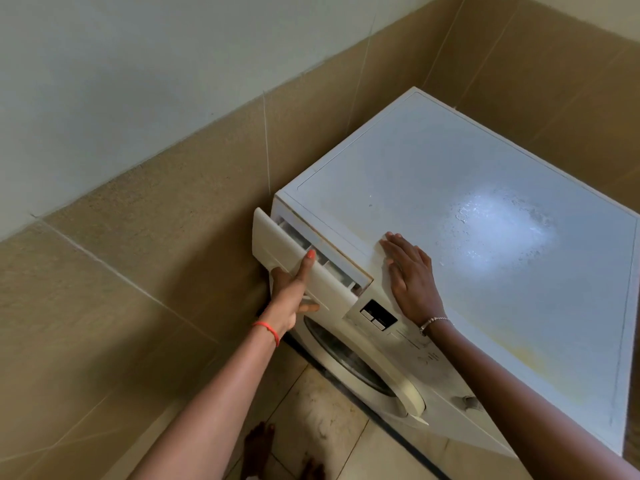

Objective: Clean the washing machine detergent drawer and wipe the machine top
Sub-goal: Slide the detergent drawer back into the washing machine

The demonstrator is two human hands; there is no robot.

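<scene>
Head view: detergent drawer (pixel 277 237) jutting frontward lengthwise, gripped in left hand (pixel 290 293); right hand (pixel 410 273) flat on machine top (pixel 450 157).

Soft daylight; glare patch on machine top (pixel 498 223).

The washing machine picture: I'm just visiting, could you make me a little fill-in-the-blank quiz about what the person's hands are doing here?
1. The left hand grips the detergent drawer, which is pulled partly ____ of the washing machine.
2. The right hand rests on the machine top with its palm facing ____.
3. The person's feet on the floor tiles are ____.
Missing words: out; down; bare.
</scene>
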